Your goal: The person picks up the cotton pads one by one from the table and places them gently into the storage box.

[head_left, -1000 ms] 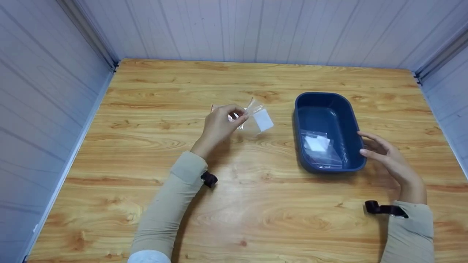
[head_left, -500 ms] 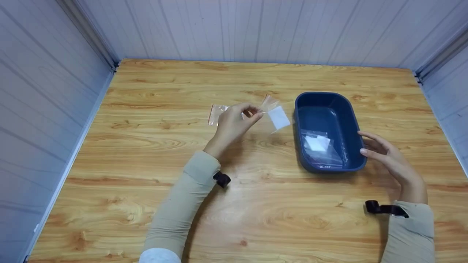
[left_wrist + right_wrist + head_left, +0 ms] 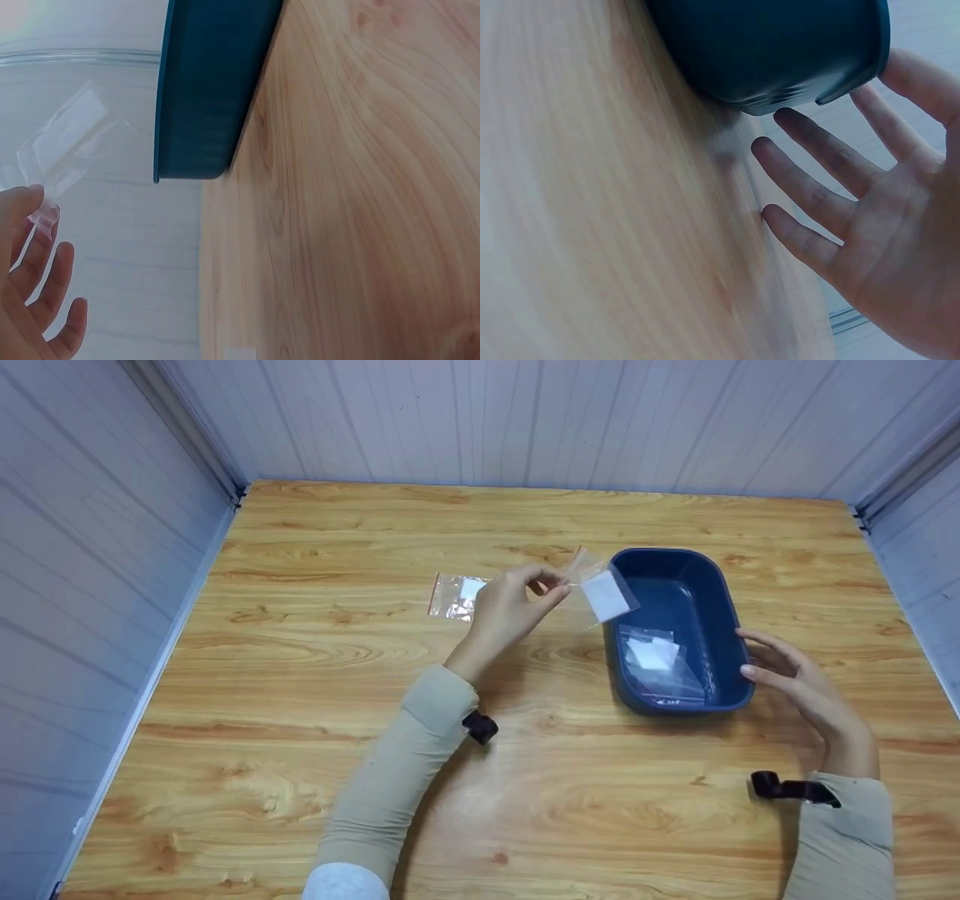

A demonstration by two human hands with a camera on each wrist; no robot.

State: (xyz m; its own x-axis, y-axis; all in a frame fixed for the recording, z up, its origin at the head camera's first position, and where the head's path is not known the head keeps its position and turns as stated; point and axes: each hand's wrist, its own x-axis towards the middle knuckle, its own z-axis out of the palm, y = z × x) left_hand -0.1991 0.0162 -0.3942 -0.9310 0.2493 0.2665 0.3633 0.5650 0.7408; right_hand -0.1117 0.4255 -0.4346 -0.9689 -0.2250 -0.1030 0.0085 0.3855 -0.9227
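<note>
My left hand (image 3: 514, 604) pinches one edge of a small clear zip bag (image 3: 605, 595) with a white square inside. In the head view the bag overlaps the left rim of a dark blue plastic bin (image 3: 721, 577). The left wrist view shows thumb and forefinger on the bag's edge, the bag (image 3: 71, 127) held up beside the bin wall (image 3: 210, 90). With fingers spread and straight, my right hand (image 3: 802, 682) touches the bin's right side at the rim. Several clear bags with white pieces (image 3: 660, 664) lie in the near part of the bin.
Another clear zip bag (image 3: 452, 596) with a red seal strip lies on the wooden table (image 3: 337, 547), partly behind my left hand. White panel walls (image 3: 487, 420) stand at the back and on both sides.
My left hand has carried the pinched bag rightward from mid-table to the bin's left rim, uncovering more of the bag on the table. The right hand and bin have stayed nearly still.
</note>
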